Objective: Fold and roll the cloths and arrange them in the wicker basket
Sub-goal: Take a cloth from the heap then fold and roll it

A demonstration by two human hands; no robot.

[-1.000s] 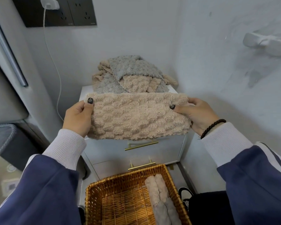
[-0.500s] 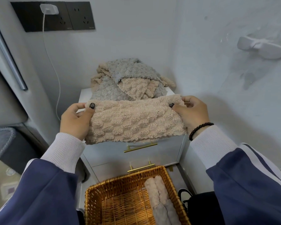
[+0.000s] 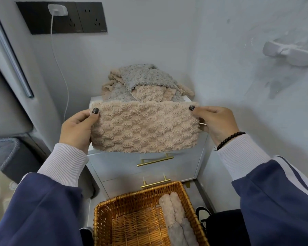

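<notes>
Now the beige cloth (image 3: 144, 127) hangs folded between both hands, left hand (image 3: 78, 129) pinching its left end, right hand (image 3: 214, 124) its right. Nearer, below, sits the wicker basket (image 3: 132, 199).

Navy sleeves (image 3: 43, 210), white ribbed cuffs (image 3: 64, 164); white stripes on right sleeve. Black bead bracelet (image 3: 229, 139), right wrist. Dark glittery nails (image 3: 95, 110).
</notes>
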